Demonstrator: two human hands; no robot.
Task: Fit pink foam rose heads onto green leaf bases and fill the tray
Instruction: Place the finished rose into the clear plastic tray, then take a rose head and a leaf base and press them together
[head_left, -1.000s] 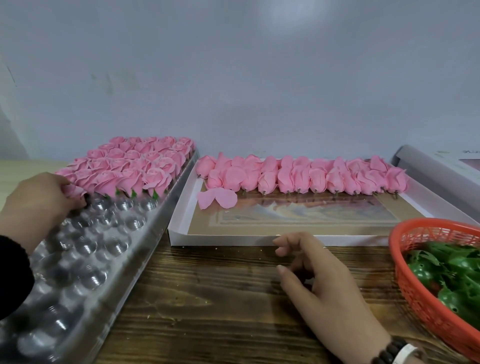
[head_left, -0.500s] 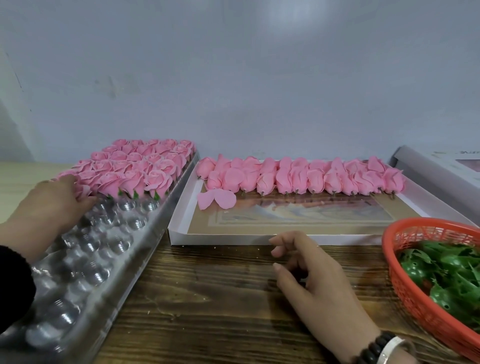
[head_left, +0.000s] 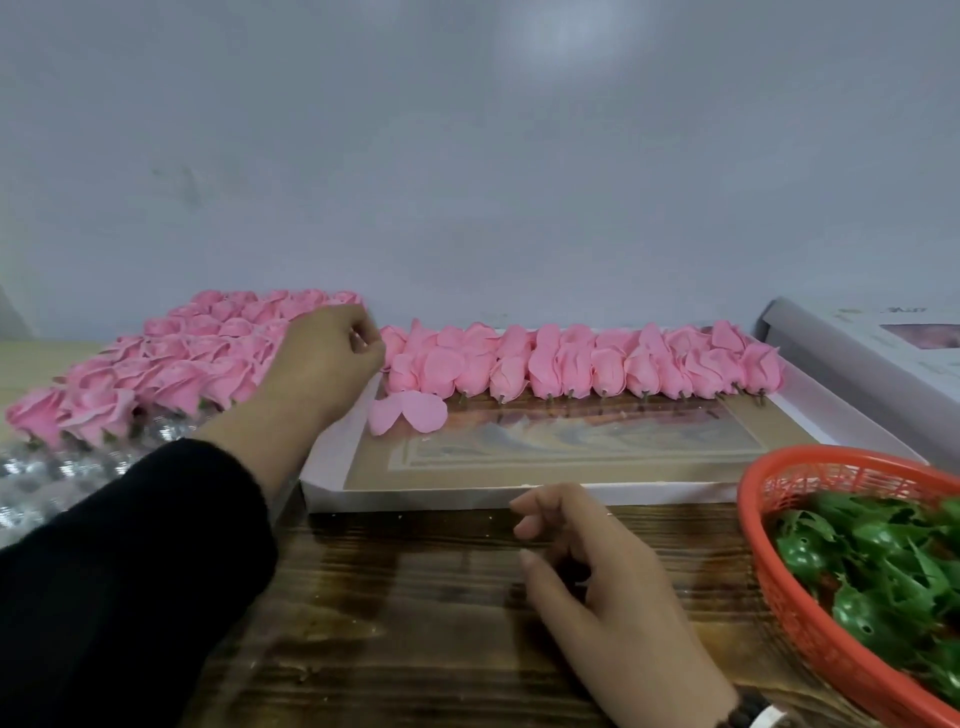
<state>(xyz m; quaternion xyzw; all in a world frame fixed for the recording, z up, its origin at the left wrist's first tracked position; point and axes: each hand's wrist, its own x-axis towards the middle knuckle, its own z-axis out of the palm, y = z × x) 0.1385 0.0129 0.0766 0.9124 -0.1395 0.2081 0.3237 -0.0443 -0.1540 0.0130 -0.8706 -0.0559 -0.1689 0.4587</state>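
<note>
lying flat as the landmark, the white shallow box (head_left: 810, 400) keeps a row of loose pink rose heads (head_left: 582, 364) along its far edge, ready to pick. left of the box, the clear dimpled tray (head_left: 57, 467) holds finished roses (head_left: 171, 364), near cups unfilled. right of the box, the orange basket (head_left: 779, 587) stocks green leaf bases (head_left: 872, 566). the left hand (head_left: 322, 358) reaches the box's far left corner, fingers curled; whether it grips a head i cannot tell. the right hand (head_left: 597, 577) rests before the box, loosely curled, holding nothing.

1. Tray (head_left: 31, 467) at nine o'clock, holding finished roses (head_left: 171, 364).
2. Flat box (head_left: 571, 493) at twelve, loose rose heads (head_left: 597, 364) along its far edge.
3. Basket (head_left: 810, 613) of leaf bases (head_left: 883, 571) at three.
</note>
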